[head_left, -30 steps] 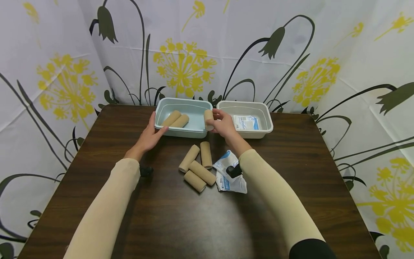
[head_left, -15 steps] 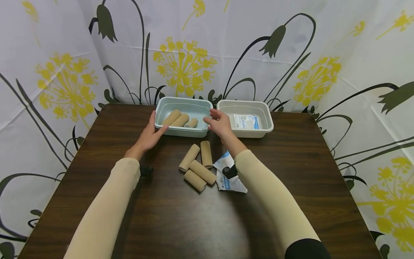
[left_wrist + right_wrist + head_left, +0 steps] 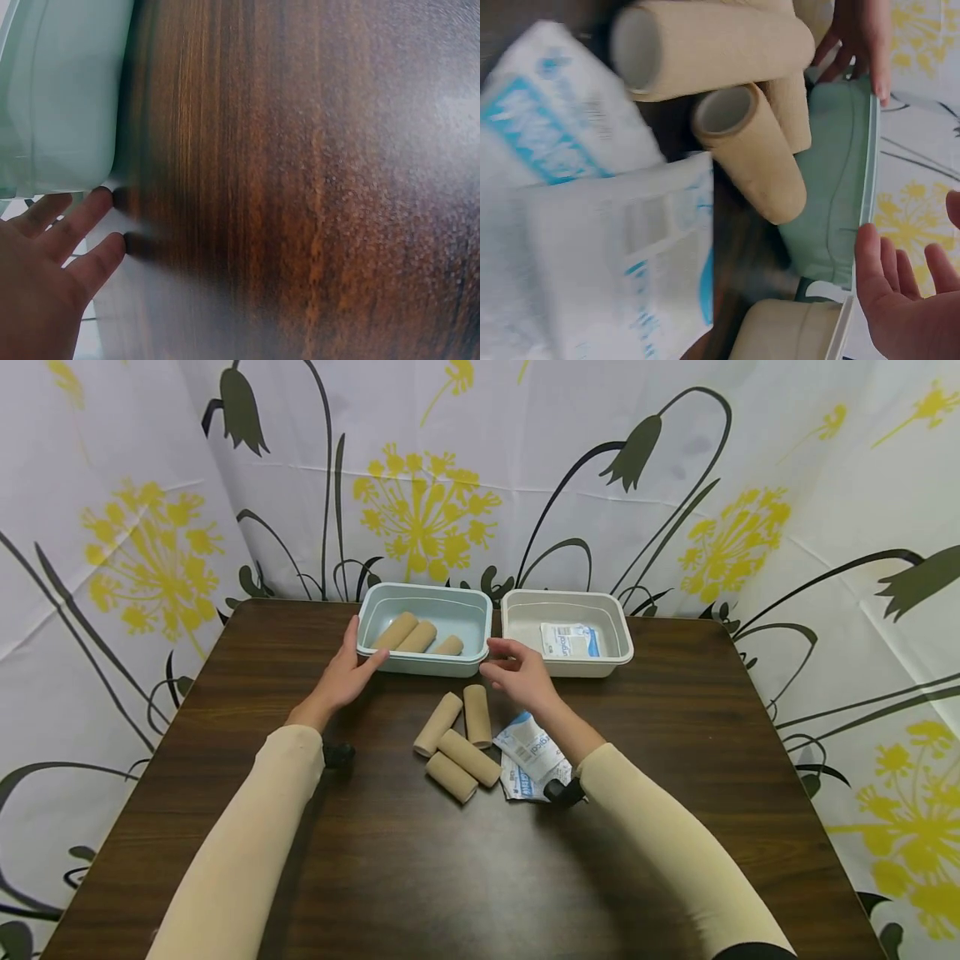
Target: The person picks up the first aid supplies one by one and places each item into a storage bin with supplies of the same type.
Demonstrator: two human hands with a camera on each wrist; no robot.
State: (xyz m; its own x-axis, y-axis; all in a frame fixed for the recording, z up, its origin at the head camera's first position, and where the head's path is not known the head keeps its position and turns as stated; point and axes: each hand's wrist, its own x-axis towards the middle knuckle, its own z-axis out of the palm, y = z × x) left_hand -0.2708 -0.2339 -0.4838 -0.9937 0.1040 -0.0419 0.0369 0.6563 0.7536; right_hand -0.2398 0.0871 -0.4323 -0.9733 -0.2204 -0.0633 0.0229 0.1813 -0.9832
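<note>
My left hand rests at the left end of a pale blue plastic bin, thumb along the front rim. In the left wrist view its straight fingers meet the bin's end wall. Three cardboard tubes lie inside that bin. Near its right front corner is my right hand, fingers loosely bent and holding nothing. Several more cardboard tubes lie in a loose group on the table before the bin. Beside them, under my right forearm, are two white-and-blue packets, one overlapping the other.
A cream plastic bin stands just right of the blue one, with a white-and-blue packet lying in it. Both bins stand at the back of the dark wood table, against a flowered curtain.
My right hand has let go of a cardboard tube inside the blue bin, then moved back toward me past the rim. My left hand has stayed in place.
</note>
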